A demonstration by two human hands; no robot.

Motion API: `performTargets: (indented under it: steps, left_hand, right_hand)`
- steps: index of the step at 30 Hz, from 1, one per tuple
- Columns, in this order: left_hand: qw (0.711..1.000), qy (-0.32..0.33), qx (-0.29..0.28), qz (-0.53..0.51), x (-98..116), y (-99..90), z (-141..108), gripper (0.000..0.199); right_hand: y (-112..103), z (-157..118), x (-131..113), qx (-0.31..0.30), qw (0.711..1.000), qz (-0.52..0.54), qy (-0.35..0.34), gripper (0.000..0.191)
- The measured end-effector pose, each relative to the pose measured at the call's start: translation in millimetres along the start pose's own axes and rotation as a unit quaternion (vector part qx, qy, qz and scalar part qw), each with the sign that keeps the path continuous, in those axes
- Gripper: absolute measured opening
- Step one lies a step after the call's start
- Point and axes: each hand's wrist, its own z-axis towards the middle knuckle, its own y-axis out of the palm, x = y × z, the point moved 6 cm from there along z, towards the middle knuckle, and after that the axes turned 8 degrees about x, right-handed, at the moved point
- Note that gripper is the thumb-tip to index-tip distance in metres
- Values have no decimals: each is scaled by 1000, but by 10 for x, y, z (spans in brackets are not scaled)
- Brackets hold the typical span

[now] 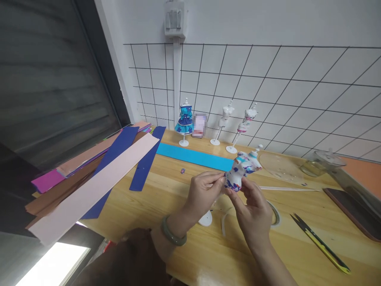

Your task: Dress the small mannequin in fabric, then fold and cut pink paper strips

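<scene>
A small white mannequin [238,172] with blue, red and teal patches is tilted above the table, its neck toward the right. My right hand [254,210] grips the lower end of its torso between thumb and fingers. At the left side of its lower edge, my left hand [205,194] has thumb and fingertips pinched together; whatever is in the pinch is too small to make out. The mannequin's white round base [205,218] shows below my hands. A pale curled strip [224,222] lies near it, and a roll of tape [274,214] is partly hidden behind my right hand.
Strips of coloured foam sheet [98,186] are piled at left; a bright blue strip [193,157] lies behind my hands. A dressed mannequin [185,121] and two whiter mannequins [225,115] stand by the wall. At right are tweezers [320,242], a dark tablet [354,210] and a glass jar [323,163].
</scene>
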Motion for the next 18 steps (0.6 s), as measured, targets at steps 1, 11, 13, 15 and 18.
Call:
performTargets:
  steps: [1, 11, 13, 15, 18]
  left_hand:
    - [1000, 21, 3, 17, 34, -4, 2, 19]
    - [993, 99, 29, 60, 109, -12, -25, 20]
    - [995, 85, 31, 48, 89, -4, -24, 18]
    - [996, 72, 35, 32, 62, -3, -20, 16]
    - [997, 65, 34, 10, 38, -4, -19, 16]
  right_hand:
    - [-3, -5, -10, 7, 1000, 0, -6, 40]
    - [-13, -44, 34, 21, 1000, -11, -1, 39]
    - [-17, -44, 44, 24, 1000, -9, -4, 38]
    - [-13, -46, 37, 21, 1000, -8, -12, 36]
    - [-3, -53, -6, 20, 999, -17, -25, 33]
